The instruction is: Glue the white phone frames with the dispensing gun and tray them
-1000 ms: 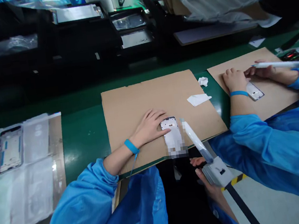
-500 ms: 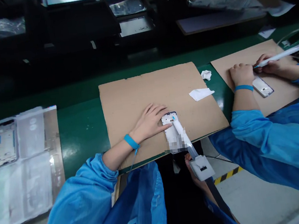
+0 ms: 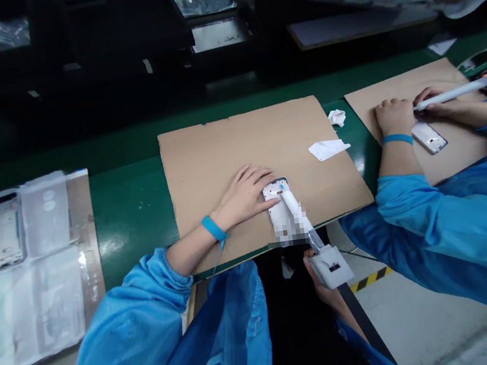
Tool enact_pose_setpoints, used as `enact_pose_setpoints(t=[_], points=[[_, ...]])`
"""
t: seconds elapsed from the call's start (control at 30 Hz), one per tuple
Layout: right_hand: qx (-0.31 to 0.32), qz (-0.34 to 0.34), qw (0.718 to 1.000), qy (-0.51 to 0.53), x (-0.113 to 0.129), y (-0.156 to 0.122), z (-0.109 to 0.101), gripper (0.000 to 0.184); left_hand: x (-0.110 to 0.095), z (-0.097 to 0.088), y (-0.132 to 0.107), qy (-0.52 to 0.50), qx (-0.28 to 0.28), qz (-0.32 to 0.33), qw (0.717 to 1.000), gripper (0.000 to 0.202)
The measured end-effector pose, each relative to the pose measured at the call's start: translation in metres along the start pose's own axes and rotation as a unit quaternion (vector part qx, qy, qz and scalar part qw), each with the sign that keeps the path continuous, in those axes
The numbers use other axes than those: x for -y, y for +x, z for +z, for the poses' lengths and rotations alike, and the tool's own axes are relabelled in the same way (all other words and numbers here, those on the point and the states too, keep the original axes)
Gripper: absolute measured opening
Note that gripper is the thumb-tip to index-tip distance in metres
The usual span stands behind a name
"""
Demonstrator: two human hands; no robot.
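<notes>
A white phone frame (image 3: 275, 214) lies at the front edge of a cardboard sheet (image 3: 203, 152), its lower end blurred out by pixels. My left hand (image 3: 243, 197) steadies it from the left, fingers stretched along its top corner and thumb across its face. Over the frame slants a white syringe-like dispenser (image 3: 294, 208), its blue tip near the frame's upper part. A white square block (image 3: 332, 266) is at the dispenser's rear end. My right hand (image 3: 319, 277) is closed around this end below the table edge, with most of its fingers hidden behind the block.
Crumpled paper (image 3: 336, 117) and a white paper scrap (image 3: 329, 148) lie to the right. A clear plastic tray (image 3: 50, 232) with phone frames stands at left. On the right, a co-worker's hands (image 3: 396, 117) work with a similar white tool (image 3: 460, 91). Dark bins (image 3: 127, 48) line the back.
The whole view has shifted slightly. My left hand stays on the phone frame, and the dispenser's rear end with my right hand has moved a little to the right and up.
</notes>
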State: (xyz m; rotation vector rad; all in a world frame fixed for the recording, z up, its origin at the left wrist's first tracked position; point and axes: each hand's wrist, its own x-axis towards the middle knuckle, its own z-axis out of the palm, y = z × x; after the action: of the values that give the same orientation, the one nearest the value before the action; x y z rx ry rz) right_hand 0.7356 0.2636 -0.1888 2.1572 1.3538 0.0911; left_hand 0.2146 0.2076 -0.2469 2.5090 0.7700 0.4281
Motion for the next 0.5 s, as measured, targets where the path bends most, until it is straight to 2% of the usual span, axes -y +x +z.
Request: enact_pose_setpoints(t=[0.1,0.27,0.4,0.5], points=[[0.001,-0.009,1.000,-0.028,0.0003,-0.0034,-0.0014,0.090,-0.0001,0.0001,0.0001,0.002,0.001,0.001,1.000,0.064],[-0.009,-0.010,0.996,-0.084,0.0027,-0.0073,-0.0036,0.077,-0.0010,0.0003,0.0002,0.005,-0.004,0.003,1.000,0.062],[-0.014,-0.014,0.994,-0.107,0.0044,-0.0092,-0.0054,0.084,-0.0015,0.0010,0.0003,0.009,-0.008,0.007,1.000,0.062],[-0.016,-0.016,0.994,-0.107,0.0040,-0.0090,-0.0052,0.082,-0.0010,0.0017,0.0004,0.012,-0.008,0.007,1.000,0.063]])
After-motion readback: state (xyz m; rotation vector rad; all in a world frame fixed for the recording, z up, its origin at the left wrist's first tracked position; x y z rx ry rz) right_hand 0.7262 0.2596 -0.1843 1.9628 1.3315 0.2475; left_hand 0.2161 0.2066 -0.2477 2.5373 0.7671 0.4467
